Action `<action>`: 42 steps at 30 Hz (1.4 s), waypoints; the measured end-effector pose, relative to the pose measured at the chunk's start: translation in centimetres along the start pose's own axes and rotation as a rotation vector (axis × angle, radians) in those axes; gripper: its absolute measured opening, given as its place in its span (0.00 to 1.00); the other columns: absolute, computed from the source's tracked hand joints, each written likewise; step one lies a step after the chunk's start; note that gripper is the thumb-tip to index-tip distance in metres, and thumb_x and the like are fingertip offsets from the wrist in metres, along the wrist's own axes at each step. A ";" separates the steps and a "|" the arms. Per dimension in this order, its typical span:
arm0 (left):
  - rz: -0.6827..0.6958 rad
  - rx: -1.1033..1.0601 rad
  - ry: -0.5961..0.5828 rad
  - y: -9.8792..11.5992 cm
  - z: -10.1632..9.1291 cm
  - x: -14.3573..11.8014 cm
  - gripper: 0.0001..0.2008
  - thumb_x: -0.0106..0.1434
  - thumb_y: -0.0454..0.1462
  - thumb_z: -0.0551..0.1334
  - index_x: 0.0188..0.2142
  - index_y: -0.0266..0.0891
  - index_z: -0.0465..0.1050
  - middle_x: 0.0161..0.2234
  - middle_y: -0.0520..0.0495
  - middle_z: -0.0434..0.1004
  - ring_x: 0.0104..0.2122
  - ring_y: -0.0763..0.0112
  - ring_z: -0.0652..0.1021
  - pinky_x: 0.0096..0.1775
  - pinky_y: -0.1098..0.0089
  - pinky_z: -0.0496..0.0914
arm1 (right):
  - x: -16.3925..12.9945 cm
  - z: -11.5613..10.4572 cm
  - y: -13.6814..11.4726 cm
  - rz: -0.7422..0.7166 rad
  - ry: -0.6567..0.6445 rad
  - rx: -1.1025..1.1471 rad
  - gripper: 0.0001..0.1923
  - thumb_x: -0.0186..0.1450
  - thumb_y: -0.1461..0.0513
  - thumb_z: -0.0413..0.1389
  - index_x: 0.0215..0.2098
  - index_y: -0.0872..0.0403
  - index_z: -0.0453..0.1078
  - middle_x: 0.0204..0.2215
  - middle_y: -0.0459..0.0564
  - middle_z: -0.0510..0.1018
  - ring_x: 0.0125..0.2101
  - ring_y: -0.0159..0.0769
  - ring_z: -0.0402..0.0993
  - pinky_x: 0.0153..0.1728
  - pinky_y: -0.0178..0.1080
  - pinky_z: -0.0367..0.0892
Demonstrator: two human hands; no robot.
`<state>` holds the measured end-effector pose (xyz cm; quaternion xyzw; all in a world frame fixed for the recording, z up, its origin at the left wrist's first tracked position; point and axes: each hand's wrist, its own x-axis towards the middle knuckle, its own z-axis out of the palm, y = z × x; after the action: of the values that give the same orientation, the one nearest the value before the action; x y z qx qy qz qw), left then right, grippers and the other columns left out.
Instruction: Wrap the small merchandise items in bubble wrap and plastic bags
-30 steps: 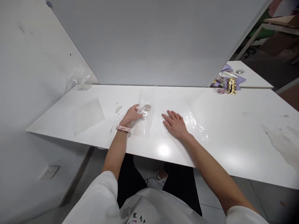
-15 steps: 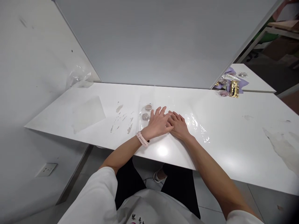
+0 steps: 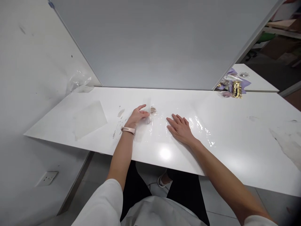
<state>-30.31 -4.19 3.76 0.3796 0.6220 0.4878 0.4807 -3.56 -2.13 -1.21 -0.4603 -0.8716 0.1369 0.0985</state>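
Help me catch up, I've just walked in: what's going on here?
A person's right hand rests, fingers spread, on clear plastic film on the white table. The left hand is at a small wrapped item, perhaps touching it; I can't tell. A brown wrapped item lies beside its fingertips.

Grey upright partition (image 3: pixel 160 44), wall socket (image 3: pixel 47 178) at lower left, gold packet (image 3: pixel 236 90) beside purple wrapping (image 3: pixel 245 83)

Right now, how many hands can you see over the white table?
2. The left hand is beside a small brown piece; the right hand rests with fingers spread on clear plastic. Neither is hidden.
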 end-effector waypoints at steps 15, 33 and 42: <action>0.112 -0.672 -0.011 -1.7 -3.2 1.5 0.28 0.57 0.31 0.68 0.57 0.42 0.70 0.25 0.58 0.66 0.23 0.83 0.70 0.28 0.80 0.67 | 11.0 1.5 -9.1 -0.198 -0.117 0.091 0.40 0.62 0.40 0.57 0.67 0.48 0.61 0.72 0.56 0.49 0.70 0.61 0.41 0.65 0.62 0.42; 0.285 -0.405 -0.122 -0.5 2.1 1.3 0.24 0.49 0.31 0.67 0.48 0.37 0.77 0.24 0.57 0.67 0.24 0.79 0.67 0.30 0.74 0.66 | 2.7 -0.6 -2.0 0.097 0.262 0.993 0.19 0.56 0.53 0.65 0.44 0.49 0.73 0.48 0.52 0.78 0.47 0.44 0.74 0.52 0.53 0.70; 0.465 0.123 -0.332 -0.7 5.7 -1.7 0.29 0.62 0.44 0.65 0.62 0.45 0.68 0.55 0.41 0.75 0.54 0.59 0.75 0.52 0.63 0.71 | 2.9 -4.8 6.6 0.248 0.416 1.763 0.18 0.62 0.46 0.57 0.39 0.51 0.70 0.47 0.54 0.80 0.53 0.47 0.76 0.51 0.56 0.74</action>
<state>-24.40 -4.61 3.08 0.6148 0.4596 0.4775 0.4274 1.34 4.56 1.27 -0.3240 -0.3603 0.6770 0.5540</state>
